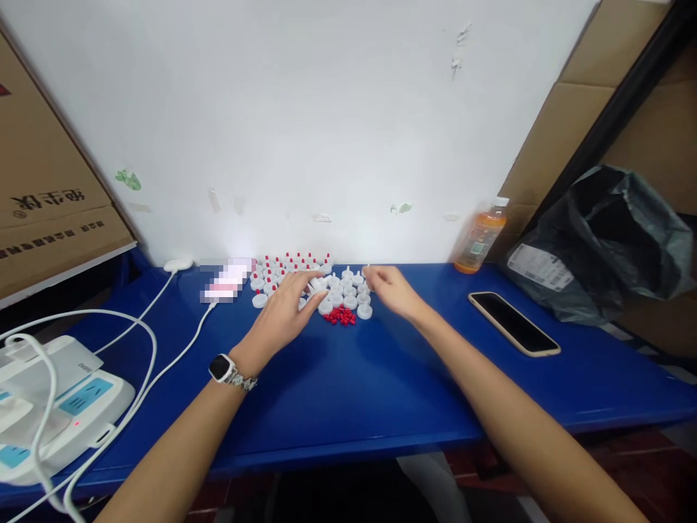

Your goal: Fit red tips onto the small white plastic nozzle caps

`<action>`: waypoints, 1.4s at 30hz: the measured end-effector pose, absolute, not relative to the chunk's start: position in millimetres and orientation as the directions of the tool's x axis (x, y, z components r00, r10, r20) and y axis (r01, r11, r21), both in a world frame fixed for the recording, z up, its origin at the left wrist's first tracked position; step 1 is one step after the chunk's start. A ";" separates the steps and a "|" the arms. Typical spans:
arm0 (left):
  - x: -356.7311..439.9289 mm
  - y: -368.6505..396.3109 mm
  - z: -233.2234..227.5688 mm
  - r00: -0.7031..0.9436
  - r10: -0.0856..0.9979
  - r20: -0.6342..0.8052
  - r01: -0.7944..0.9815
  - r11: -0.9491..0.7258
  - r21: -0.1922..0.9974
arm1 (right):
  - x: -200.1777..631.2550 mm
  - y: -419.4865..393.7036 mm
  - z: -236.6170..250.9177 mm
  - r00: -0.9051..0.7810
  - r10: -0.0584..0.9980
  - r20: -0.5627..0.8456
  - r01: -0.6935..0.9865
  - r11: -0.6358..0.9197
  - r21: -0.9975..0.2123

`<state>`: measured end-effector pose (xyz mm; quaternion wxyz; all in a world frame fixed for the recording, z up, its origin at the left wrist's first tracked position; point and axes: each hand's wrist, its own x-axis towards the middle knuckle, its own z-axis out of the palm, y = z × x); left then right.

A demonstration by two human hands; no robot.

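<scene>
Thumb and fingers of my left hand point(286, 305) curl around a white nozzle cap point(315, 285), above the left side of the pile. On the pile's right side, my right hand point(390, 288) is closed in a pinch; a small white tip shows over its fingertips, apparently another nozzle cap. Between the hands stand several white nozzle caps point(349, 290) with bare pointed spouts. Directly in front of them lies a small heap of red tips point(340, 315). Behind and left of my left hand, white caps with red tips fitted point(268, 277) stand upright in rows, partly hidden by that hand.
A phone point(514, 322), an orange drink bottle point(481, 236) and a dark plastic bag point(593, 247) are on the right of the blue table point(348, 392). At left are a power strip point(92, 407), white cables and a blurred-out device point(229, 280). A white wall point(327, 131) rises behind.
</scene>
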<state>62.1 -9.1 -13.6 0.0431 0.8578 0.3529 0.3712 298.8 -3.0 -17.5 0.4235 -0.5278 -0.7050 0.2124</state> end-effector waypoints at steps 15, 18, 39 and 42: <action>83.0 -14.1 -33.4 0.521 0.728 0.445 0.477 -0.681 0.556 | 288.1 -29.5 -6.6 -0.280 0.901 0.331 0.316 0.412 -0.854; 82.2 -14.5 -29.8 0.493 0.732 0.470 0.477 -0.679 0.558 | 302.0 -30.5 2.7 -0.272 0.930 0.246 0.425 0.346 -0.836; 57.7 0.8 -19.4 0.516 0.748 0.418 0.498 -0.658 0.565 | 264.4 88.0 18.1 -0.129 0.952 0.278 0.903 0.228 -0.363; 58.1 0.5 -22.3 0.539 0.741 0.401 0.489 -0.663 0.567 | 242.7 119.2 8.1 -0.105 0.974 0.202 0.931 0.168 -0.324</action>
